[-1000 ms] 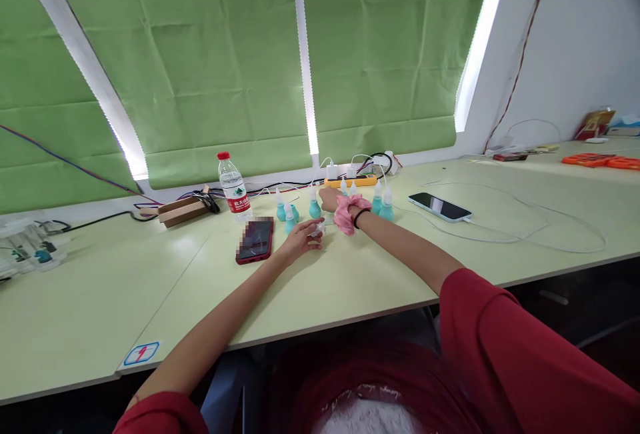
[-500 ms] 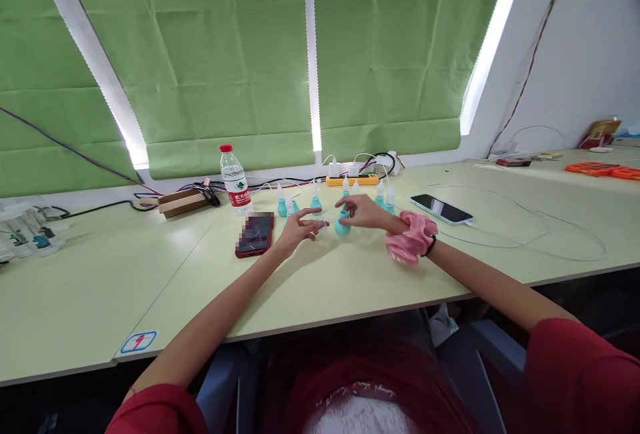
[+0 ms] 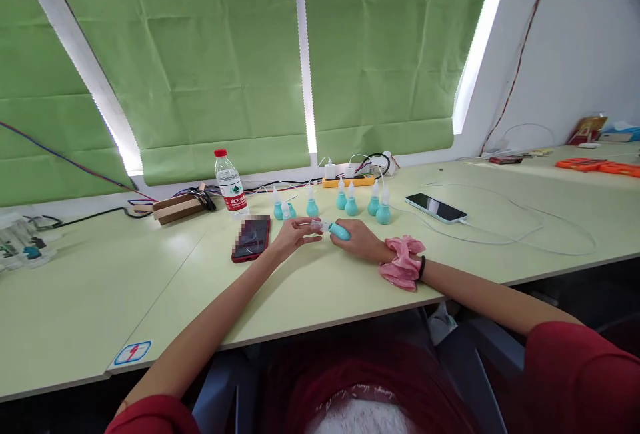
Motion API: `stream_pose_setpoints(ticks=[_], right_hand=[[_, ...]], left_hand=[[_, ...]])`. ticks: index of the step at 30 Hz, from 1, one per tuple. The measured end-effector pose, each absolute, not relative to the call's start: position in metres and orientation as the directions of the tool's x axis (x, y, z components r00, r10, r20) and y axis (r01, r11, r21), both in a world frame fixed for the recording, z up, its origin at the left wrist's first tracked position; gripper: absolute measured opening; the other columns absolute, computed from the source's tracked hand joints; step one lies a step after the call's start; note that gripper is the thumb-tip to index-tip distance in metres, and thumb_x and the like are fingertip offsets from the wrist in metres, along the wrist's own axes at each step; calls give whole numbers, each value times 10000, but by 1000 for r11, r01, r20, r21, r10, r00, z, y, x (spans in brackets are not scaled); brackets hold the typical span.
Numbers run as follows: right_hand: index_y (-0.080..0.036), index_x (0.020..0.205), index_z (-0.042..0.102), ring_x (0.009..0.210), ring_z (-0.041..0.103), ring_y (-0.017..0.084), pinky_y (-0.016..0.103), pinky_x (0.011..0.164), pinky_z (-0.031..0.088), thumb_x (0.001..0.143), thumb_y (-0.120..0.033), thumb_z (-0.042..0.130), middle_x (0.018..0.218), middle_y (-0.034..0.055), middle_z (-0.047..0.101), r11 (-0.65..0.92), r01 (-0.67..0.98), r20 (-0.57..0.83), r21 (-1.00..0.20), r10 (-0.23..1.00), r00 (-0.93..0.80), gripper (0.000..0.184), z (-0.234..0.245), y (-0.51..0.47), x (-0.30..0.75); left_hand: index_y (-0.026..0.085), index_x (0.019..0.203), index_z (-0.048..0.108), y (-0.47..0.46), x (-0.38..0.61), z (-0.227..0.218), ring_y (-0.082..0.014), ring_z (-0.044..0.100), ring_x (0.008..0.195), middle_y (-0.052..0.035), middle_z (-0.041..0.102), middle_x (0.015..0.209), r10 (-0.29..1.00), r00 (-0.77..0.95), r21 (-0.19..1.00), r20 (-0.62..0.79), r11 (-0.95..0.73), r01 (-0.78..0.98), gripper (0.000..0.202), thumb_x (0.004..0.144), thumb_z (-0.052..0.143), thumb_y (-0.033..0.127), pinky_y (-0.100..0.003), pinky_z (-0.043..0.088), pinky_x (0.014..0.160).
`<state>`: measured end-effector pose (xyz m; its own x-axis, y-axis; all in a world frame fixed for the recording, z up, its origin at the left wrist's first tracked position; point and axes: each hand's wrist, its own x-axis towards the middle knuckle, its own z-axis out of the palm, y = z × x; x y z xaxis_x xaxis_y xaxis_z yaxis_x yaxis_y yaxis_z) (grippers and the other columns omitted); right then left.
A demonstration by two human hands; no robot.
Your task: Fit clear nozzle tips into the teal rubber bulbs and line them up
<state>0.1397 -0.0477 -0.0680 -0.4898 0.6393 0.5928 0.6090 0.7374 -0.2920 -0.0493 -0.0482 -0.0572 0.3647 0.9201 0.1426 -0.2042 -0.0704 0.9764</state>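
Note:
My right hand [image 3: 364, 242] is wrapped round a teal rubber bulb [image 3: 340, 231], which lies sideways and points left. A clear plastic nozzle [image 3: 321, 225] sits at the bulb's mouth, pinched by the fingers of my left hand [image 3: 293, 237]. Whether nozzle and bulb are fully joined is too small to tell. Beyond my hands, several bulb nasal aspirators with teal bulbs and clear tips stand upright, among them one aspirator [image 3: 383, 213] at the right and another [image 3: 312, 206] behind the left fingers. A shorter aspirator part [image 3: 286, 213] is close to my left hand.
A red-cased phone [image 3: 251, 239] lies left of my hands, with a water bottle [image 3: 232, 187] behind it. To the right a white-edged phone [image 3: 436, 208] trails a charging cable. A yellow power strip [image 3: 349, 181], cables and an open cardboard box [image 3: 179, 208] line the back.
My right hand has closed round the bulb, which was upright and is now tipped sideways toward the left hand. The nozzle now meets the bulb's mouth. The view has shifted slightly.

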Motion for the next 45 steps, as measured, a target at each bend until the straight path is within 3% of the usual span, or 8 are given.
stream_pose_setpoints(ticks=[9,18,25,30,36,41,43,45], right_hand=[[-158,731,537,572,508,136,230,512,257,683,-336,495,628,37,588,668,732,576,-137,655,-489,189,-74,-45,143],[-136,808,545,621,527,160,243,496,240,689,-240,462,737,86,615,658,753,540,-16,640,-547,178,-70,-50,144],[-145,573,513,480,406,77,196,458,279,569,-189,504,514,-26,482,726,532,483,-435,687,-543,45,-70,-43,144],[-144,558,501,417,348,54,186,392,244,546,-243,554,454,-51,402,516,370,212,-773,759,-616,113,-61,-41,149],[-149,602,507,374,331,49,177,334,211,555,-266,596,425,-55,390,269,358,-88,-894,679,-729,154,-56,-41,155],[-152,660,494,383,322,43,182,343,217,656,-414,531,486,-34,432,340,114,229,-933,811,-539,265,-49,-44,147],[-154,672,483,410,349,52,186,368,263,694,-467,474,508,-23,446,417,89,364,-904,864,-348,314,-48,-42,147],[-152,636,471,437,381,61,189,402,311,696,-489,464,530,-10,465,482,159,441,-862,866,-234,343,-52,-37,150]], left_hand=[[85,859,602,-55,-45,-55,-112,557,613,-65,617,695,898,424,993,120,-108,-54,363,593,674,321,-308,479,650],[75,805,605,-56,-41,-60,-122,583,592,-82,637,683,930,361,993,75,-36,-115,343,542,716,265,-298,480,652],[72,845,616,-57,-41,-61,-147,594,597,-94,652,711,927,359,994,111,-104,-39,407,507,732,268,-348,479,690],[81,818,624,-61,-38,-57,-132,585,576,-84,652,690,907,390,987,158,-158,-32,376,506,730,263,-313,475,661],[80,772,640,-65,-31,-53,-134,564,529,-68,635,605,896,413,972,163,-218,89,362,478,738,265,-297,471,592],[132,1030,553,-58,-34,-48,-160,580,703,-95,625,879,888,326,937,325,-349,16,456,662,585,398,-330,474,673],[164,1109,501,-54,-37,-50,-187,561,823,-106,583,1006,865,297,868,405,-466,172,458,726,498,417,-349,459,722],[169,1113,502,-49,-40,-56,-223,509,952,-116,542,1085,818,297,683,493,-575,450,443,722,517,377,-369,413,812]])
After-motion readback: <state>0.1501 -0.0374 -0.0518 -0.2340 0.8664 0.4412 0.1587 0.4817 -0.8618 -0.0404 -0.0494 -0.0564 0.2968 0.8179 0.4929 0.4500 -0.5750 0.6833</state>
